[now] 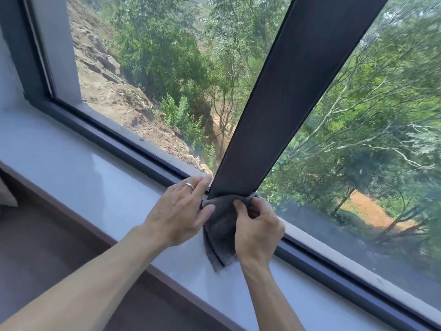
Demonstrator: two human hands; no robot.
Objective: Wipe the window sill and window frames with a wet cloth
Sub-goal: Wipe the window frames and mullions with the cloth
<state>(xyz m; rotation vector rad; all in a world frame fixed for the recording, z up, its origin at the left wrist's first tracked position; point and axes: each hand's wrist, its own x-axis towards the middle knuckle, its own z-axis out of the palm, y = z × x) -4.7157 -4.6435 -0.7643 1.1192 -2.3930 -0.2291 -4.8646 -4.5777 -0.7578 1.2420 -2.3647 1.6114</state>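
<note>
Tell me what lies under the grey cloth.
The grey cloth drapes over the foot of the dark upright frame bar, the bottom rail and the white sill. The joint beneath is covered, so its state cannot be seen.

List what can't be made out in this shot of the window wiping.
- Head view: whether the folded dark grey cloth is wet; dampness does not show.
- The foot of the dark upright frame bar, covered by the cloth and the right hand.
- The bar's top, cut off by the upper edge.
- The left hand fingertips, hidden behind the bar's edge.
- Trees at far right, blurred.
</note>
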